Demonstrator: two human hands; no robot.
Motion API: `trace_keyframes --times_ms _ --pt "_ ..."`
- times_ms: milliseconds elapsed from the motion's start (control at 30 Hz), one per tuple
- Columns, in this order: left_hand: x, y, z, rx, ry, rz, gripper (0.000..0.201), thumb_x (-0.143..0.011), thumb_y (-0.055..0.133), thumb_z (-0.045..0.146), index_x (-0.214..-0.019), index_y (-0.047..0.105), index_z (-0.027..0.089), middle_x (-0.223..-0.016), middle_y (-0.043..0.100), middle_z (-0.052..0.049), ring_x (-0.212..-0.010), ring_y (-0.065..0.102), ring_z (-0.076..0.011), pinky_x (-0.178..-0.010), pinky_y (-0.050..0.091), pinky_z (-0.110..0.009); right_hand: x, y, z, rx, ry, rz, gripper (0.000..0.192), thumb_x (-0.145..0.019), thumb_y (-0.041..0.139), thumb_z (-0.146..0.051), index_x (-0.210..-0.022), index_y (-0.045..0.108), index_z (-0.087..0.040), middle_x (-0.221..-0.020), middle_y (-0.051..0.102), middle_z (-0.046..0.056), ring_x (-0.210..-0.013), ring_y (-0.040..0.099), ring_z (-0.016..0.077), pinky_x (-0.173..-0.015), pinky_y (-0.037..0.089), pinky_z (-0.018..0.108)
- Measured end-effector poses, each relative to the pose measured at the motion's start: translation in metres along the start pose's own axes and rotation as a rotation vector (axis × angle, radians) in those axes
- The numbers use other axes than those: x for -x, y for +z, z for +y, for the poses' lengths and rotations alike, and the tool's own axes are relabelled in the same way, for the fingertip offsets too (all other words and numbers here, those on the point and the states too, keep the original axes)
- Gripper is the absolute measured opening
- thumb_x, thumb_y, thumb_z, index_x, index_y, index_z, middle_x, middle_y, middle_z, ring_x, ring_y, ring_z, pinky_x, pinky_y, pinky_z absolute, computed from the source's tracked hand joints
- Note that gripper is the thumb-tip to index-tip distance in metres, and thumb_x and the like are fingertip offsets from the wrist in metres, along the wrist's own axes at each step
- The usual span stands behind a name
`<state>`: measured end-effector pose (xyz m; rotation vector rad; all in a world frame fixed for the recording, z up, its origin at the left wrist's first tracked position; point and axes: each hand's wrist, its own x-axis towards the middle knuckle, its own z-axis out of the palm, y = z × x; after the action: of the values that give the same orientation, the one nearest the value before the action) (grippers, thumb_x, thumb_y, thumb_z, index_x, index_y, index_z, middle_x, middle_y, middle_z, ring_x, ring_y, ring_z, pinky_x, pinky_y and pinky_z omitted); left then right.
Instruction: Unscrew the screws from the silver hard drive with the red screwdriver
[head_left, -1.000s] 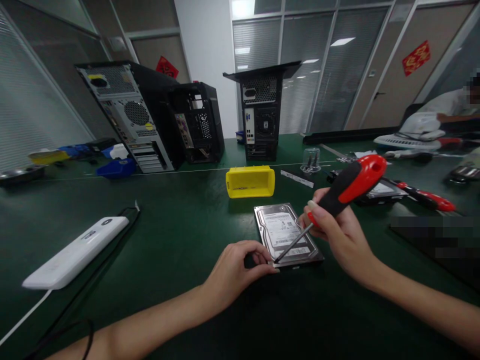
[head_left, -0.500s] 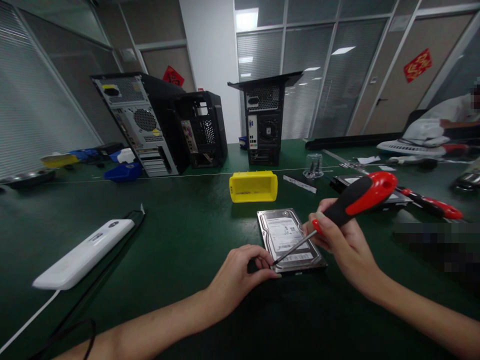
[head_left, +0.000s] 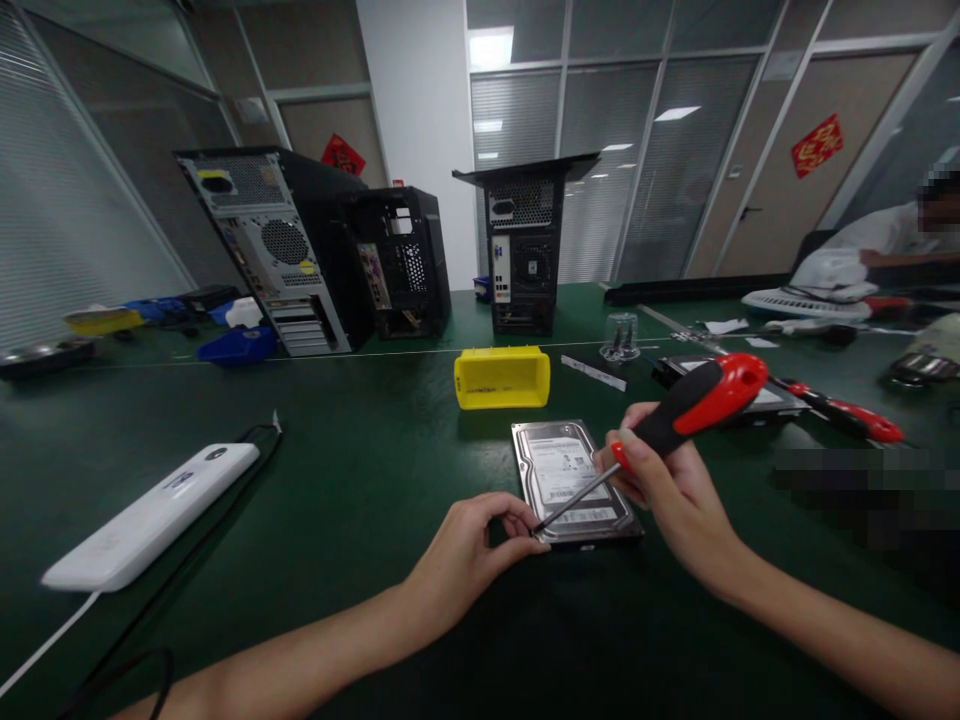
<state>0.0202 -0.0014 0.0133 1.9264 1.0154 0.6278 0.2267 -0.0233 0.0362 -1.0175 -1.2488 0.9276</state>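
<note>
A hard drive (head_left: 574, 480) with a brushed-metal lid and white paper label lies on a matt green table (head_left: 360, 470); the screwdriver (head_left: 675, 420) pairs a glossy red and matt black plastic handle with a bare steel shaft, near a yellow plastic bin (head_left: 501, 378).

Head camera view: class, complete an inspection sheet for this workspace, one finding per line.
Surface: green table, dark mat finish.
Job's things: hard drive lying flat, label up; screwdriver, tip at the drive's near-left corner.
Clutter: yellow bin, white device, second screwdriver, blue bin.
Grippers: left hand pinching at the drive's corner; right hand gripping the screwdriver.
Cables: black cable beside the white device.
Surroundings: three computer cases; a person seated far right.
</note>
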Motion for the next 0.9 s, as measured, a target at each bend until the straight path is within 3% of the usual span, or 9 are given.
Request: trace_keyframes --times_ms 167,433,900 --pt "0.0013 0.0004 0.0013 0.024 -0.021 -0.001 0.017 -0.081 0.069 0.030 -0.090 0.068 0.016 -0.079 0.065 0.000 -0.068 0.054 -0.0125 -0.061 0.040 -0.022 -0.0012 -0.0014 -0.0038 -0.011 0.007 0.006 0.031 -0.082 0.062 -0.049 -0.097 0.046 -0.028 -0.072 0.046 -0.004 -0.061 0.048 0.0115 -0.048 0.038 0.022" --pt "-0.0001 0.0011 0.0016 0.041 -0.010 0.007 0.016 -0.079 0.070 0.028 -0.088 0.067 0.015 -0.078 0.065 0.000 -0.070 0.056 -0.0132 -0.063 0.041 -0.022 -0.0021 0.0028 -0.0038 -0.028 -0.047 -0.071 0.025 -0.086 0.058 -0.045 -0.098 0.045 -0.027 -0.068 0.045 -0.006 -0.053 0.038 0.0077 -0.046 0.034 0.019" --pt "0.0003 0.0016 0.0000 0.032 -0.011 0.008 0.017 -0.078 0.070 0.029 -0.088 0.068 0.016 -0.079 0.066 0.000 -0.071 0.056 -0.0136 -0.064 0.043 -0.023 -0.0011 0.0000 -0.0023 0.000 -0.070 -0.078 0.025 -0.086 0.058 -0.044 -0.098 0.046 -0.027 -0.074 0.045 -0.004 -0.058 0.042 0.0095 -0.050 0.037 0.021"
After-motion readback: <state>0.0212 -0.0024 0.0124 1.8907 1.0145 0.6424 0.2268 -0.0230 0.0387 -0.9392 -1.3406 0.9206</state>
